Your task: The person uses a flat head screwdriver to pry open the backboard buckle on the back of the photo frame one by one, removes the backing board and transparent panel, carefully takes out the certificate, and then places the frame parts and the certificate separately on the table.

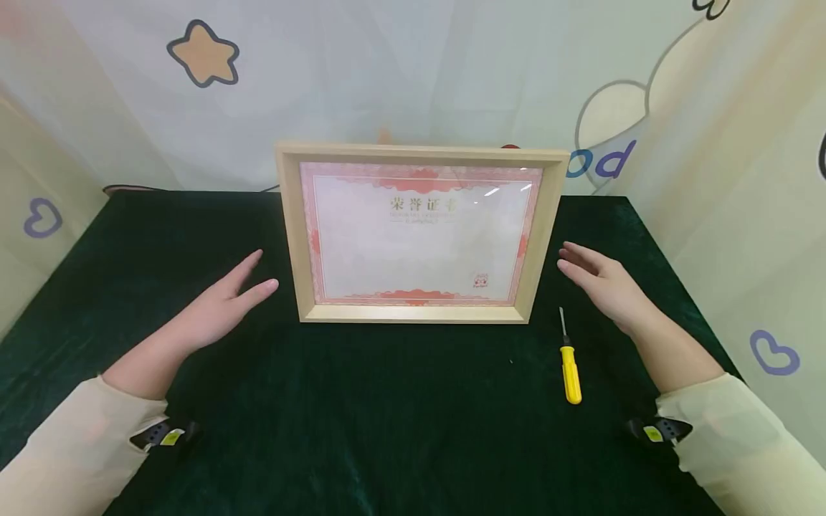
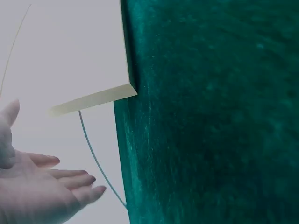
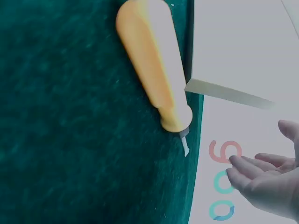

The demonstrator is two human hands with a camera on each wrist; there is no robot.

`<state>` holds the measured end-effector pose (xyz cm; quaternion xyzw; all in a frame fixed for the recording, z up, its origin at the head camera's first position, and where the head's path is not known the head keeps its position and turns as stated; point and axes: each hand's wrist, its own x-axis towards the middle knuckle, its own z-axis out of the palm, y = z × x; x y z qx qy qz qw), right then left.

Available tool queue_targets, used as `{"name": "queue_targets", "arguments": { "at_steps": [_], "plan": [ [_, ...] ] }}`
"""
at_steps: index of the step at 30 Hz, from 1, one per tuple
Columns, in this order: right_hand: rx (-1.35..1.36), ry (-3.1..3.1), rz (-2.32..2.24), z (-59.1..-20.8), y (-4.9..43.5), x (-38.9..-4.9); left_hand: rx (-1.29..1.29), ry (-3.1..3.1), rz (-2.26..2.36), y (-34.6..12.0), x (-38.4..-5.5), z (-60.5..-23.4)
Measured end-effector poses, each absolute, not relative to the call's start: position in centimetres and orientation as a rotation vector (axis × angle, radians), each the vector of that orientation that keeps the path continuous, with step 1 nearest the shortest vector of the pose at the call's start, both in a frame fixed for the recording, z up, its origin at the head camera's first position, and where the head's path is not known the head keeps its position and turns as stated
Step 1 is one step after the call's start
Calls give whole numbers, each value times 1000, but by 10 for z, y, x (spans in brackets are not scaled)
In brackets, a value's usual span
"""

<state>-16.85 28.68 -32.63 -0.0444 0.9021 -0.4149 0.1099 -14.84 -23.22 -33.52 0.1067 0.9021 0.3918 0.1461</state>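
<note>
A pale wooden picture frame (image 1: 413, 314) stands upright on the dark green cloth, with a pink-bordered certificate (image 1: 387, 251) behind its clear front. To its left is my left hand (image 1: 216, 308), fingers extended and thumb apart, holding nothing. My right hand (image 1: 606, 290) is off the frame's right side, fingers loosely extended, also holding nothing. Below the right hand lies a screwdriver (image 1: 571, 374) with a yellow handle, its shaft pointing away from me. Both wrist views show a gap between the palm and the frame's side; the left wrist view catches a frame corner (image 2: 126, 90).
The green velvet cloth (image 1: 387, 430) covers the table. Behind it hangs a pale curtain (image 1: 419, 72) printed with a star, hearts and letters, and it also closes in both sides. A thin dark cable (image 1: 135, 188) runs along the back left edge.
</note>
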Motion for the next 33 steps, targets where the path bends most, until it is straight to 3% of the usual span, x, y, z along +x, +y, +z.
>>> {"name": "queue_targets", "arguments": {
  "at_steps": [11, 33],
  "plan": [
    [-160, 2496, -1605, -316, 275, -171, 316, 2384, 1497, -222, -157, -328],
    [-259, 2761, -1242, -306, 254, -165, 325, 2500, 1310, -188, -168, -306]
  ]
}}
